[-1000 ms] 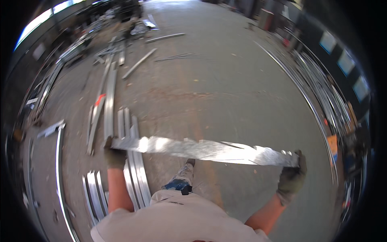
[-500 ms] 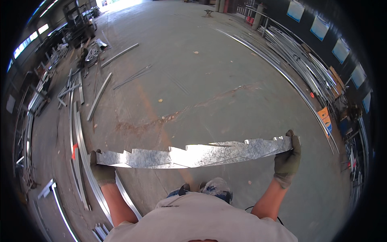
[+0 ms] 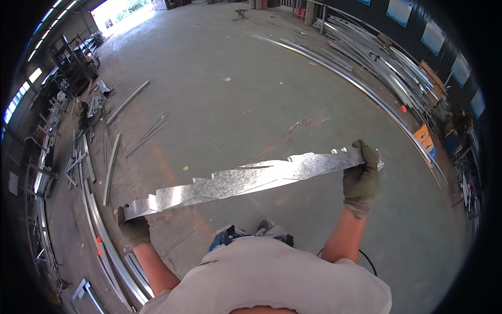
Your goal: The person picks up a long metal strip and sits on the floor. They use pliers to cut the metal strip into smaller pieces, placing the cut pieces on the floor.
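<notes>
1. As I see it from my end, the olive-gloved left hand [image 3: 134, 230] is closed on the left end of a long, silvery, jagged-edged sheet-metal strip [image 3: 246, 180].
2. Olive-gloved right hand [image 3: 362, 180]: fingers curled around its right end.
3. Strip spans between them over grey concrete floor [image 3: 251, 104], slanting up rightward in my view.
4. Long silver metal profiles [image 3: 118, 261] lie left of me.
</notes>
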Tool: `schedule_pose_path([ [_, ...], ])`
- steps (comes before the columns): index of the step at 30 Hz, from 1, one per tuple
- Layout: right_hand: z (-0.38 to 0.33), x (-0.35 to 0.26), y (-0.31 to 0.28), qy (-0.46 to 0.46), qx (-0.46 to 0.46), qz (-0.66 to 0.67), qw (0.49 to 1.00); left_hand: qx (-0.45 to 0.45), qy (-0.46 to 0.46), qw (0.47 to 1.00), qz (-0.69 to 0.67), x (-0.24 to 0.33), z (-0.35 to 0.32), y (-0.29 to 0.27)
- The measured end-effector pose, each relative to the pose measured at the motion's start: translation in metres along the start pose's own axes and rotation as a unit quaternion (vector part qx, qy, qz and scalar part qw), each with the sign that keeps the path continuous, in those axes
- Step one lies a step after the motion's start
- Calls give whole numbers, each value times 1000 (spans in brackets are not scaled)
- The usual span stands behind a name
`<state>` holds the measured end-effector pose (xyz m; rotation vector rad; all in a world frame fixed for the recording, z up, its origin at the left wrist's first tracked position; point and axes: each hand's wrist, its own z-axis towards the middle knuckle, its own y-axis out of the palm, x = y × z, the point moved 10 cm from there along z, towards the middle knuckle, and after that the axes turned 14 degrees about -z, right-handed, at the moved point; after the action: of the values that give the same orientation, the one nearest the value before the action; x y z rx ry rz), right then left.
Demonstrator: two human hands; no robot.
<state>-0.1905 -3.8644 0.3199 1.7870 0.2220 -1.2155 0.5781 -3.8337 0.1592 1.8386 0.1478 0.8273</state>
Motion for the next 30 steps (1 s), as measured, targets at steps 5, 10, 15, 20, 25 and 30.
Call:
schedule_pose_path([
  [5, 86, 11, 40, 11, 18, -6, 1000, 13, -81, 996, -17, -81, 44, 62],
  [10, 173, 32, 86, 12, 38, -39, 998, 33, -69, 997, -6, -159, 134, 77],
  [15, 255, 41, 131, -11, 20, -66, 998, 58, -115, 991, -23, -256, 180, 156],
  [20, 341, 64, 160, -29, 49, -85, 995, 62, -124, 990, -21, -336, 282, 205],
  [25, 435, 93, 170, -33, 93, -64, 993, 23, -148, 989, -12, -410, 345, 283],
  [30, 530, 129, 186, -34, 117, -54, 991, 31, -143, 989, 11, -487, 401, 317],
])
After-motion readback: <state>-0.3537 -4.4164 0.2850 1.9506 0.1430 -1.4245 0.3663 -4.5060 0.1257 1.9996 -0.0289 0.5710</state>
